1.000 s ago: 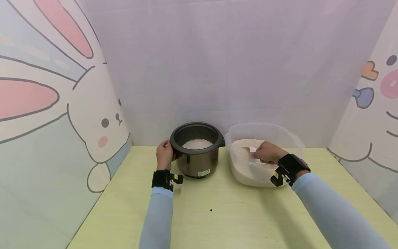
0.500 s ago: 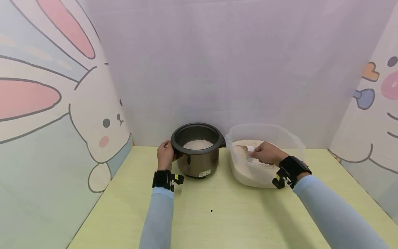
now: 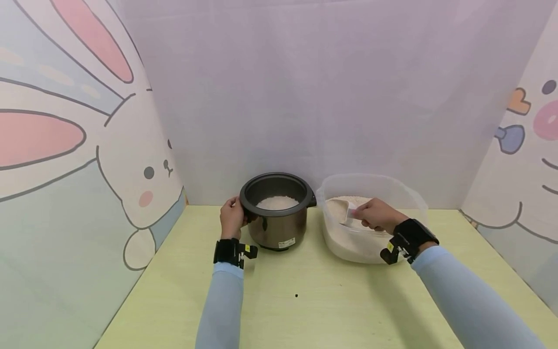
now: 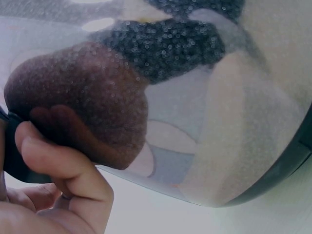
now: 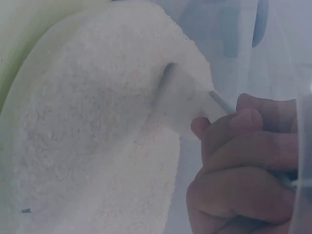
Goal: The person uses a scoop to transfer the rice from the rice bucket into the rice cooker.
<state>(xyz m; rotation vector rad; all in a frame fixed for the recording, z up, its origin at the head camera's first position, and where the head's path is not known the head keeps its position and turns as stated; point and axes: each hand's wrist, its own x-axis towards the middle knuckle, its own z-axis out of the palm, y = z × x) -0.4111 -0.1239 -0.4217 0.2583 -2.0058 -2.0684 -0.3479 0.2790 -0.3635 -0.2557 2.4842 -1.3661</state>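
A dark rice cooker (image 3: 279,228) stands near the back wall, with white rice (image 3: 277,202) in its black pot. My left hand (image 3: 232,216) grips the cooker's left handle; in the left wrist view its curled fingers (image 4: 63,161) are round the black handle (image 4: 22,161), beside the shiny, reflecting body. To the right stands a translucent plastic tub (image 3: 370,179) filled partway with rice (image 5: 87,112). Inside it, my right hand (image 3: 377,215) holds a white scoop (image 3: 350,212) by its handle. The scoop's blade (image 5: 178,95) is partly sunk in the rice, seen through the tub's wall.
Both things stand on a pale yellow-green table (image 3: 322,310), with a narrow gap between them. A tiny black speck (image 3: 296,295) lies towards the front. A plain pale curtain (image 3: 305,97) closes the back, and cartoon-printed panels (image 3: 131,194) flank the sides.
The scoop in my right hand has shifted a little left and tilted within the rice. My left hand stays on the cooker's handle.
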